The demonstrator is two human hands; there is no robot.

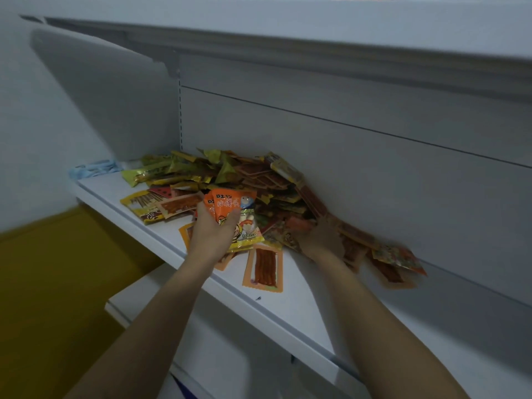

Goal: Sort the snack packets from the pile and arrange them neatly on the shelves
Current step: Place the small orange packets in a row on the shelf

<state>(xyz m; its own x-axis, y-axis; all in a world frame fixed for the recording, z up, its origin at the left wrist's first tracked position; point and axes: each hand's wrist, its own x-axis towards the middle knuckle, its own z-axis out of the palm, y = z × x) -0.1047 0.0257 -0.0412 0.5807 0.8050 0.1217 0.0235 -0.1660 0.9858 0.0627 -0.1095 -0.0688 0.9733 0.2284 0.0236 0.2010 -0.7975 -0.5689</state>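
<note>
Two bare forearms rise from the bottom of the frame toward a white shelf (288, 306) that runs from centre left down to lower right. The left hand (210, 234), just left of centre, grips a small bunch of orange packets (230, 203), its fingers (231, 218) curled round them above the shelf's front. Just below lies a flat packet of red strips (263, 269). The right hand (319, 240), right of centre, is blurred and lies among the packets; I cannot tell how its fingers are set. Behind both hands the pile (253, 180) of snack packets is heaped against the grey back panel (374, 168). An upper shelf (288, 24) crosses the top.
</note>
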